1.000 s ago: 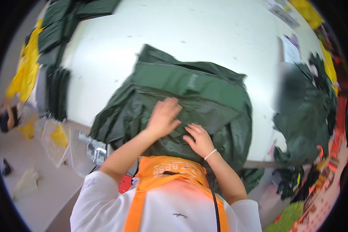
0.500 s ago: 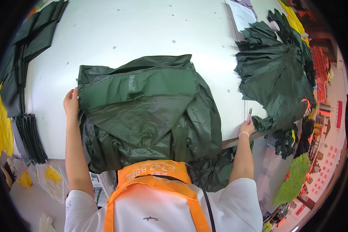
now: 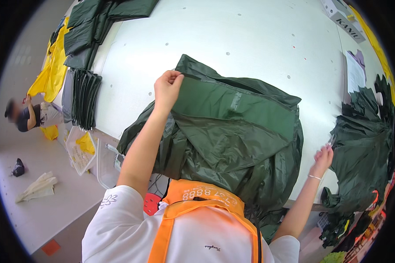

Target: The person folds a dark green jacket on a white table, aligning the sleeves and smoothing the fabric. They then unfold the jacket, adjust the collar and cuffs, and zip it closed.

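Note:
A dark green, shiny waterproof-looking garment (image 3: 232, 144) lies rumpled at the near edge of the white table (image 3: 197, 37), its lower part hanging over my orange apron. A smoother green band with a pale strip crosses its upper part. My left hand (image 3: 167, 92) pinches the upper left end of that band between thumb and fingers. Out to the right, my right hand (image 3: 323, 158) is closed round a slim, pinkish tool with a metallic tip (image 3: 331, 140), blurred and too small to name exactly. It is beside a heap of dark green pieces (image 3: 360, 149).
Folded dark green stacks (image 3: 81, 35) and an upright-folded bundle (image 3: 84, 98) line the table's left side. A person (image 3: 28, 115) handles yellow fabric (image 3: 57, 63) beyond. Clear plastic bins (image 3: 80, 153) stand below left. Paper sheets (image 3: 354, 72) and a box (image 3: 346, 22) lie far right.
The whole view has swung left, bringing the other person into sight. My left hand has come to the band's upper left corner and pinches it; my right hand still holds the slim tool.

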### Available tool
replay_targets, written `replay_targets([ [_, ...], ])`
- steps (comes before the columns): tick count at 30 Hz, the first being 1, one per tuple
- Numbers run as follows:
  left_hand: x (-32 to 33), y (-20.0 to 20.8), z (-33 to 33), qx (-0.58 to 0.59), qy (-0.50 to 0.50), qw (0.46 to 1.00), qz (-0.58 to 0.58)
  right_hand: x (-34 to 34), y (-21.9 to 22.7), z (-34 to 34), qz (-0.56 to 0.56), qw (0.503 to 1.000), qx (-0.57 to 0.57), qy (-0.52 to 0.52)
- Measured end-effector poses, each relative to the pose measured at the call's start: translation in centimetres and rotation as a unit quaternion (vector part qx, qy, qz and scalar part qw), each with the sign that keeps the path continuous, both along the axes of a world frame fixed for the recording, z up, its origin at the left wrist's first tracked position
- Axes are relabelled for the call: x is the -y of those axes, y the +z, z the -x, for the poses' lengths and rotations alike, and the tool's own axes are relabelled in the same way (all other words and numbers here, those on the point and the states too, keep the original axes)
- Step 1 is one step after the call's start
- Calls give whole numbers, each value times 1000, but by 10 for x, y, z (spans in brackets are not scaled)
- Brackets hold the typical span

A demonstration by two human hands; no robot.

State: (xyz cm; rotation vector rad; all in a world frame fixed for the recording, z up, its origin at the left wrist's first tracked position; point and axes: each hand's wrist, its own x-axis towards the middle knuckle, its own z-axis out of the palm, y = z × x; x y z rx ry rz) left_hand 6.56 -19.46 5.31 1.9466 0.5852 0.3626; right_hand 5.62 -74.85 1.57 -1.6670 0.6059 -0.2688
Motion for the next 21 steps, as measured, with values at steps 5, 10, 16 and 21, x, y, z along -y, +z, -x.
replay_targets([
  [5, 34, 32, 18, 36, -33, 999, 3, -222, 71, -29, -147, 947, -99, 269],
  [10, 55, 46, 32, 40, -81, 996, 6, -329, 75, -40, -172, 886, -84, 423],
  [16, 61, 47, 39, 83, -86, 992, -28, -347, 69, -42, 9, 869, 13, 495],
  [21, 63, 45, 43, 67, -62, 996, -17, -348, 98, -29, 18, 907, -15, 419],
])
